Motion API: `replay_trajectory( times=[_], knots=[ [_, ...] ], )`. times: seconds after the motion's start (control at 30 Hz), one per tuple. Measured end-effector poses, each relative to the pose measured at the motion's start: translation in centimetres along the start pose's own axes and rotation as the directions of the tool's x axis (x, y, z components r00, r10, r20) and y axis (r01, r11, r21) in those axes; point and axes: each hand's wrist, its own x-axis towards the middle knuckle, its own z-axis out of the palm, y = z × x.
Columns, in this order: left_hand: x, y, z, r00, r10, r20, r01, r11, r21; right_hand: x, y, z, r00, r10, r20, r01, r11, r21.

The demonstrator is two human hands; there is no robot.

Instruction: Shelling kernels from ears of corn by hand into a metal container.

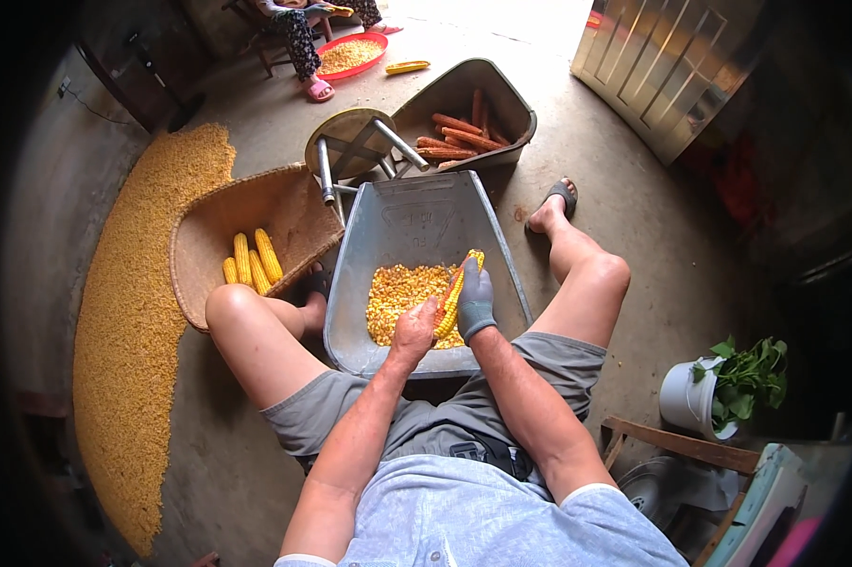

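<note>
Between my knees sits a grey metal tub (416, 213) with loose yellow kernels (395, 293) in its near half. Above those kernels I hold an ear of corn (449, 300), tilted with its tip pointing up and away. A reddish strip along its left side is bare of kernels. My left hand (413, 333), ungloved, is closed round the lower end. Higher up on the right, my right hand (476, 299), in a grey glove, grips the same ear with its thumb or fingers laid along it; exact finger positions are partly hidden.
At left, a woven basket (194, 248) holds several whole ears (258, 255), beside a long kernel heap (128, 359). Ahead are a tipped stool (353, 132) and a dark tub (523, 121) with bare red cobs (459, 137). A person sits beyond, near a red tray (385, 42).
</note>
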Motion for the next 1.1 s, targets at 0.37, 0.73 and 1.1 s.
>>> replay_trajectory(
  times=[0.37,0.73,1.1],
  knots=[
    [-0.3,3.5,-0.1,0.986,-0.097,0.132,0.075,0.984,0.161,-0.9,-0.7,-0.5,0.998,0.021,0.064,-0.022,1.000,0.020],
    [-1.1,6.1,0.3,0.980,-0.105,0.170,0.052,0.956,0.290,-0.6,-1.2,-0.7,0.997,0.045,-0.060,-0.052,0.990,-0.128],
    [-0.7,3.3,-0.3,0.982,-0.078,0.172,0.043,0.979,0.198,-1.0,-1.5,-0.6,0.998,0.022,-0.062,-0.031,0.988,-0.148]
  ],
)
